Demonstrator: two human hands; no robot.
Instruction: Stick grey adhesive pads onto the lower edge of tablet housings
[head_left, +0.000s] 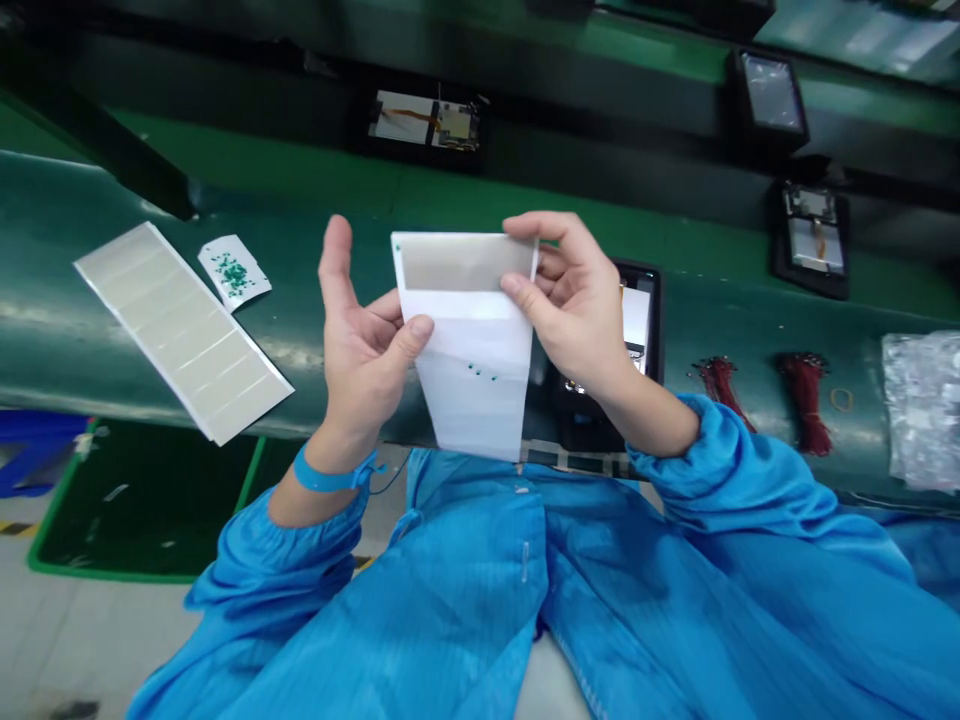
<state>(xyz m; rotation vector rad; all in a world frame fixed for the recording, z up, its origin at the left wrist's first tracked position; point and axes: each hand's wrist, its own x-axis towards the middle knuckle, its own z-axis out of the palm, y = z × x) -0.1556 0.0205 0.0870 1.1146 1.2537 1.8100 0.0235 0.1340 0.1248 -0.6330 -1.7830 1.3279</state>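
Observation:
Between my two hands is a white sticker backing sheet (pixel 480 400) with a grey rectangular strip (pixel 457 263) across its far end. Several tiny green dots show on it. My left hand (pixel 367 350) grips the left edge under its thumb, with the index finger raised away. At the far right corner my right hand (pixel 581 300) pinches the sheet between thumb and fingers. Partly hidden behind my right hand lies a device in a black tray (pixel 652 320), showing a white panel.
Left on the green bench are a sheet of grey stickers (pixel 184 330) and a paper with green bits (pixel 232 272). Beyond lie open devices (pixel 424 120) on the line. Dark red wire bundles (pixel 806 400) and a clear plastic bag (pixel 922 410) are right. A green bin (pixel 150 510) stands below.

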